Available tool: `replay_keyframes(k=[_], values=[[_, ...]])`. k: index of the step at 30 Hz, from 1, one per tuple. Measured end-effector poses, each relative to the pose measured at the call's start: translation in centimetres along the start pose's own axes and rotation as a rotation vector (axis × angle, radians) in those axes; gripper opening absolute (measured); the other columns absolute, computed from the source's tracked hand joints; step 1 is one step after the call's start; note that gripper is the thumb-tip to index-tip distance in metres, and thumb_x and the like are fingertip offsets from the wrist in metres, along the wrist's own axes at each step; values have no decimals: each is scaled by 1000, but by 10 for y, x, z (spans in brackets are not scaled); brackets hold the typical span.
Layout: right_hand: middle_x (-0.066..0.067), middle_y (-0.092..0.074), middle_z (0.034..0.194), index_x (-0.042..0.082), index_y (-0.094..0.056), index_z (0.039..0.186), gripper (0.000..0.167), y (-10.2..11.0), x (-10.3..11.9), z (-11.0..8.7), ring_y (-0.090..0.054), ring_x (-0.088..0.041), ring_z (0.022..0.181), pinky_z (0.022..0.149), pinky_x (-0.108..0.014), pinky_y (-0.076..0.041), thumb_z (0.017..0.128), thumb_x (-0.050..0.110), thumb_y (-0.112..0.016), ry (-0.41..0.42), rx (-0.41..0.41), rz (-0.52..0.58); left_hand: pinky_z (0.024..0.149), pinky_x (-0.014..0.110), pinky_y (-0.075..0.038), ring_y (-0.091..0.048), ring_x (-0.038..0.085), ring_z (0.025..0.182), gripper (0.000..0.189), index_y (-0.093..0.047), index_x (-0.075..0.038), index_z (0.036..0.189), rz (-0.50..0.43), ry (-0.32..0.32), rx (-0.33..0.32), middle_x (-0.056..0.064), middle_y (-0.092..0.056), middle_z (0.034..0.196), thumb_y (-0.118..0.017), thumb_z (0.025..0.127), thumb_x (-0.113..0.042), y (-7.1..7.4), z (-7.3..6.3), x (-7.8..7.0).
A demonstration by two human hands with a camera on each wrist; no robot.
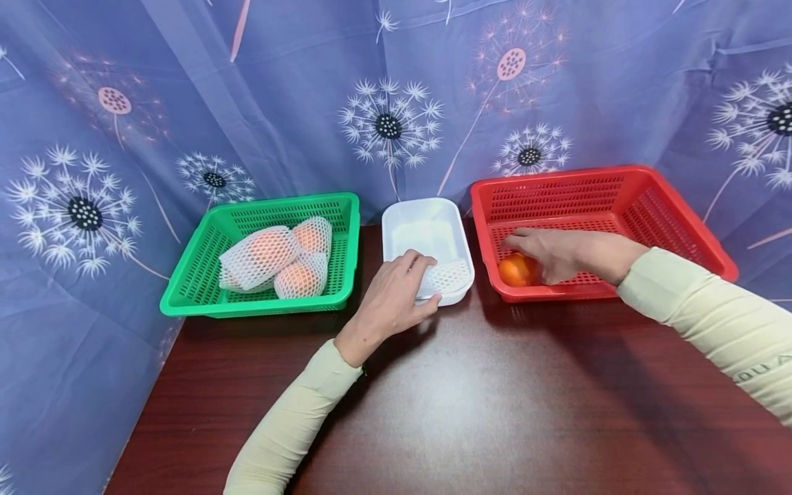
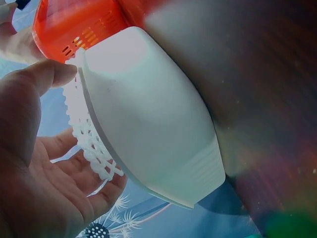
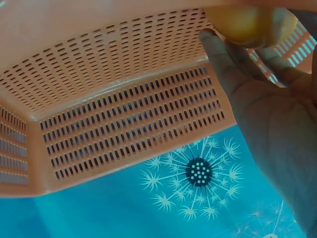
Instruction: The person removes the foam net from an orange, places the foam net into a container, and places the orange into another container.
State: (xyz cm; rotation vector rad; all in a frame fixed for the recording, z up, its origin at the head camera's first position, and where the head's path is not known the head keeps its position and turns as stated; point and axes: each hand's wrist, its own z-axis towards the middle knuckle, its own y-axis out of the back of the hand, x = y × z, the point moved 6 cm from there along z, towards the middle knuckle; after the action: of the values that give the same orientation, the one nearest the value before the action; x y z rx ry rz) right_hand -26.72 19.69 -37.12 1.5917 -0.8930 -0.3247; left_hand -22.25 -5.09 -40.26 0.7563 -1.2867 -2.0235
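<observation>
My left hand [image 1: 399, 292] is at the near end of the white plastic container [image 1: 423, 227] and pinches a white foam net sleeve [image 1: 448, 277] lying at its rim. In the left wrist view the thumb tip presses the netting [image 2: 94, 146] by the container's edge, and the other fingers curl under it. Inside the red basket [image 1: 557, 180], my right hand [image 1: 557, 254] grips an orange fruit [image 1: 516, 270] in the near left corner. The right wrist view has the fingers around the orange fruit [image 3: 252, 25], with its top cut off by the basket's rim.
At left, a green basket [image 1: 260, 308] holds several orange fruits in white foam nets [image 1: 260, 258]. The white container stands between the two baskets. A dark red wooden table [image 1: 470, 405] lies in front, and a blue dandelion-print cloth [image 1: 278, 89] hangs right behind.
</observation>
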Motion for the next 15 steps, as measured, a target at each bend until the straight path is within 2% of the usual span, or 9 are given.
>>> replay_keyframes(k=[5, 11, 15], values=[[-19, -59, 127, -4, -52, 141, 84, 3, 1, -6, -62, -32, 110, 99, -59, -55, 63, -11, -83, -7, -12, 10, 88, 43, -55, -68, 25, 100, 55, -62, -9, 134, -6, 10, 3, 7, -65, 120, -77, 92, -40, 1, -1, 1], [-26, -52, 149, -3, -49, 148, 86, 12, 2, -17, -60, -46, 128, 104, -64, -50, 71, -6, -88, -74, -42, 18, 87, 44, -55, -68, 27, 101, 56, -63, -9, 134, -4, 8, -22, 8, -65, 121, -78, 90, -40, 4, -1, 2], [-24, -53, 149, 0, -54, 147, 73, 20, 5, -24, -61, -47, 128, 104, -64, -50, 79, -5, -81, -70, -111, 17, 85, 45, -56, -68, 28, 101, 55, -63, -8, 133, -14, 6, -34, 8, -65, 121, -79, 90, -38, 5, 0, 3]])
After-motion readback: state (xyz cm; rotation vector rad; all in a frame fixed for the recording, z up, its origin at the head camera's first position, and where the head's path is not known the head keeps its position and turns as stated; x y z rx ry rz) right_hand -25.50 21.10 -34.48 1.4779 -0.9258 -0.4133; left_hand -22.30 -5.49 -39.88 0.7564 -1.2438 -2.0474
